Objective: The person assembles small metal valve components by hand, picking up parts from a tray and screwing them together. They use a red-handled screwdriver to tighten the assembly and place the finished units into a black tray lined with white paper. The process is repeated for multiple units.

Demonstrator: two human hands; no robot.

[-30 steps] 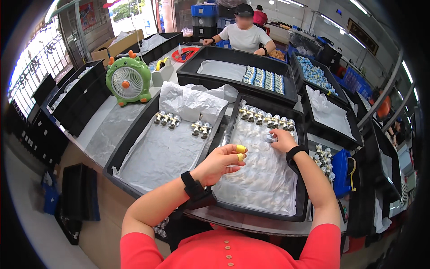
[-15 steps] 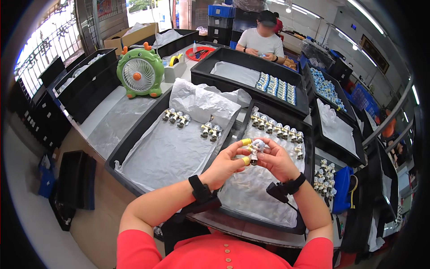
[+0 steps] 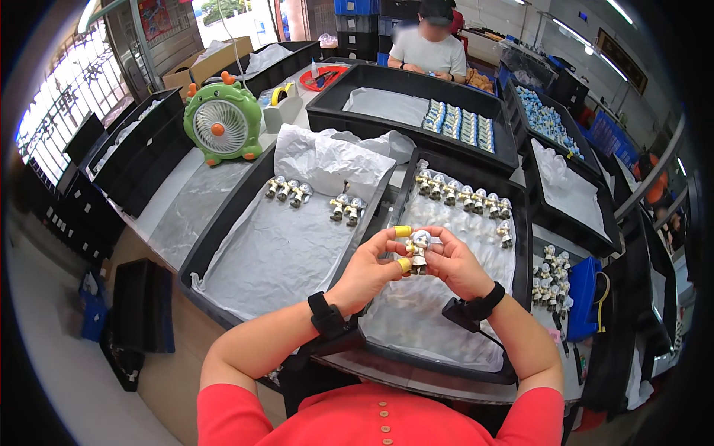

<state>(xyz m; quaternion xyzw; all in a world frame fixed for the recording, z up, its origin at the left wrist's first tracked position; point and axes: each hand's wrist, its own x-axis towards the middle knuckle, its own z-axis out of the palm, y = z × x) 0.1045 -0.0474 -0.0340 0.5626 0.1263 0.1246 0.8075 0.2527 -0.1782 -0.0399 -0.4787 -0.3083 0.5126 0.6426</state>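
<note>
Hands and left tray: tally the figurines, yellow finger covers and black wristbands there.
Figurines standing in the left tray: 5
Held figurine, between left hand and right hand: 1
Yellow finger covers: 2
Black wristbands: 2
Total: 10

Small figurine's [image 3: 419,249] lower half behind fingers [image 3: 439,256]; co-worker's face blurred.

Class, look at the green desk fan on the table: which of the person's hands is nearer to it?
Left. The left hand is on the fan's side, though well below and right of it. The right hand sits farther right, beyond the small figurine both hands hold.
</note>
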